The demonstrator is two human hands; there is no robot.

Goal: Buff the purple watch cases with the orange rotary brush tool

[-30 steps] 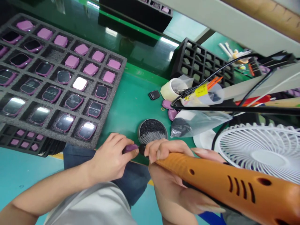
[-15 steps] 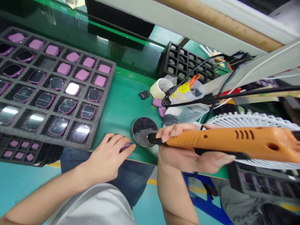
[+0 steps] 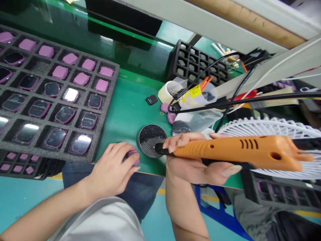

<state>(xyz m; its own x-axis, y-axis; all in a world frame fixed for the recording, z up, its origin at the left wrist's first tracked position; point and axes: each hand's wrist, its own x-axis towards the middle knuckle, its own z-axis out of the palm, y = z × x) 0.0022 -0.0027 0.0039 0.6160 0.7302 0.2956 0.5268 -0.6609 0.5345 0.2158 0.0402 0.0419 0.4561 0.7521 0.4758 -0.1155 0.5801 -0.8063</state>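
My left hand [image 3: 115, 165] is at the front edge of the green bench, its fingers closed around a small purple watch case [image 3: 136, 157] that is mostly hidden under them. In my right hand [image 3: 193, 160] is an orange tool [image 3: 233, 150] with a ribbed grip, vent slots and a black end; it points to the right, and its exact kind is unclear. Below the tool's black left end lies a round dish [image 3: 151, 140] with a dark, grainy inside. To the left, a grey foam tray [image 3: 106, 110] holds several purple watches, some screen up, others purple side up.
A black compartment tray [image 3: 198, 63] stands at the back, near tape rolls [image 3: 172, 92] and a plastic bag [image 3: 198, 120]. A black watch-like piece [image 3: 151, 99] lies on the bench. Black cables [image 3: 238, 102] cross above a white fan guard [image 3: 271, 127] on the right.
My left hand has turned slightly, and more of the purple watch case shows at its fingertips. The view has shifted a little; the right hand still grips the orange tool.
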